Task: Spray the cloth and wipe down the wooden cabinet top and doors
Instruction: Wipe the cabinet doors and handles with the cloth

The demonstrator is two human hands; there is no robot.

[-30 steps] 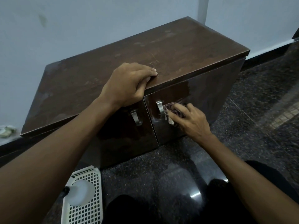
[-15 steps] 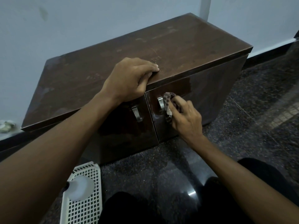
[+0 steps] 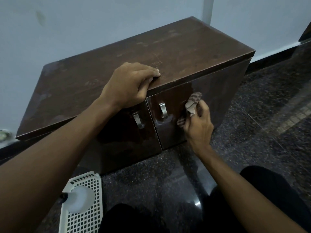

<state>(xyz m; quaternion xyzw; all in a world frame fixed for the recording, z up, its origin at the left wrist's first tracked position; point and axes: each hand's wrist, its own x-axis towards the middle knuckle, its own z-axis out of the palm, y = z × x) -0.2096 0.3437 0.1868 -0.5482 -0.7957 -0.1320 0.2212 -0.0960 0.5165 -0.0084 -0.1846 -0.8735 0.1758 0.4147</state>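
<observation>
Cloth now mid R door; a sec ago it was right at the handle, so the wipe has swept rightward, door approx half done. R hand: fingers curled, bunching cloth vs panel. L hand: fingers hooked over top front edge, thumb under, bracing. Bottle in basket, floor.

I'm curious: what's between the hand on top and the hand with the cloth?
Head view: the right door's metal handle, between left hand and right hand gripping the cloth.
</observation>
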